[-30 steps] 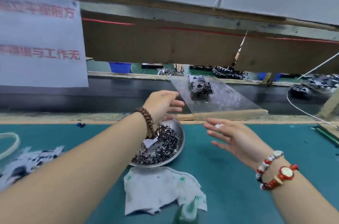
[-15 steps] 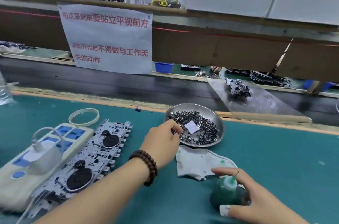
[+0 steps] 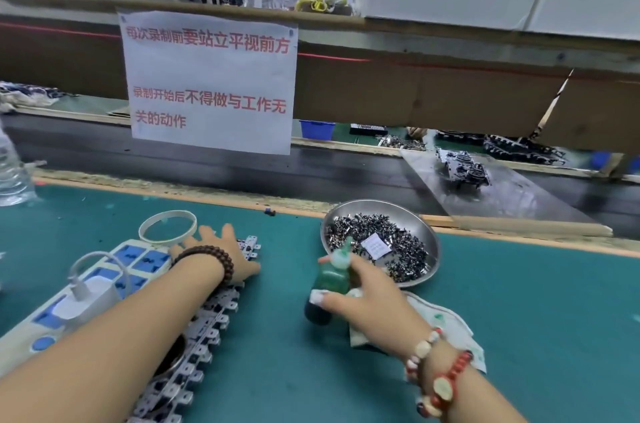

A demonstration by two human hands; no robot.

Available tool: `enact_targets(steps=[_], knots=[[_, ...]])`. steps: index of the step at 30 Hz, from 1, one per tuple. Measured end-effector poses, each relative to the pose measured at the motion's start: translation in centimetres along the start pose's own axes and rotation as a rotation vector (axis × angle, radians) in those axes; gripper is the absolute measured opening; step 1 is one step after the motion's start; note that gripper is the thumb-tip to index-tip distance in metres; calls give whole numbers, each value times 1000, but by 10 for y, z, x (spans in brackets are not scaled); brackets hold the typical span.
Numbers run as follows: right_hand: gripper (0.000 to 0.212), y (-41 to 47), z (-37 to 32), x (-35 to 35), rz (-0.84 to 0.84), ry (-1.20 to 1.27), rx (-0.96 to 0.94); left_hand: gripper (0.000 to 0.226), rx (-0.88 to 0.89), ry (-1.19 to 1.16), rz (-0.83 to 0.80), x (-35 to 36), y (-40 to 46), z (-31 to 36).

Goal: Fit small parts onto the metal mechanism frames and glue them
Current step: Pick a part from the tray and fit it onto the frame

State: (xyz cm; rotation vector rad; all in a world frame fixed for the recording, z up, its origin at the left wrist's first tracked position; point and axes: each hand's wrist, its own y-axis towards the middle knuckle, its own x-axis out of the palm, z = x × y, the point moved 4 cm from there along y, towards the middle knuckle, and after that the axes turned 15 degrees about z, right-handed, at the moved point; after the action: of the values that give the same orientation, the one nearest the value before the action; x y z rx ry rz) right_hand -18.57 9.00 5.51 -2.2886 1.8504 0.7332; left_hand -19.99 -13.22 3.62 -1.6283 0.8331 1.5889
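A row of metal mechanism frames (image 3: 204, 329) lies on the green mat at the lower left, largely under my left forearm. My left hand (image 3: 221, 254) rests on the far end of the row; its fingertips are hidden, so whether it holds a part is unclear. My right hand (image 3: 367, 294) grips a green glue bottle (image 3: 330, 279) with a pale nozzle, lifted and tilted above the mat between the frames and the bowl. A steel bowl (image 3: 375, 208) holding several small dark metal parts and a white slip stands just beyond the bottle.
A white-and-blue power strip (image 3: 104, 280) with a plugged charger lies left of the frames, a white ring (image 3: 168, 227) beyond it. A stained cloth (image 3: 446, 325) lies under my right wrist. A conveyor belt (image 3: 242, 169) with a metal plate and one assembly (image 3: 462, 168) runs behind.
My left hand left the bowl and moved left onto the frames. My right hand lifted the glue bottle off the mat and carried it leftward, up toward the frames.
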Motion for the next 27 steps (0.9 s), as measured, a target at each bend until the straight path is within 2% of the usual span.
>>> enact_targets(steps=[5,9,11,14,16,19,20,22,24,26,27], knots=[[38,32,6,43,56,-193,-30,102,18,24,15,5,9,-2],[40,42,9,57,83,-253,-61,98,-18,-123,127,-4,10,-2],[43,42,8,58,76,-276,-86,100,-65,-346,240,-15,11,-1],[48,38,13,50,-13,-197,-47,113,-98,-924,494,-43,5,-1],[31,42,13,24,61,-99,-35,112,-90,-1234,680,-65,-5,-6],[30,61,24,-19,241,-183,11,104,-19,-1489,814,-93,-40,-11],[26,66,28,-26,229,-275,29,97,44,-1558,823,-99,-55,-10],[18,73,38,-26,87,-536,59,81,195,-1671,759,-104,-93,2],[24,78,48,-20,-28,-701,61,74,291,-1742,600,-96,-128,25],[6,80,45,-18,-59,-763,62,76,323,-1760,415,-79,-153,52],[12,80,43,-18,-63,-755,79,76,335,-1747,324,-72,-161,65]])
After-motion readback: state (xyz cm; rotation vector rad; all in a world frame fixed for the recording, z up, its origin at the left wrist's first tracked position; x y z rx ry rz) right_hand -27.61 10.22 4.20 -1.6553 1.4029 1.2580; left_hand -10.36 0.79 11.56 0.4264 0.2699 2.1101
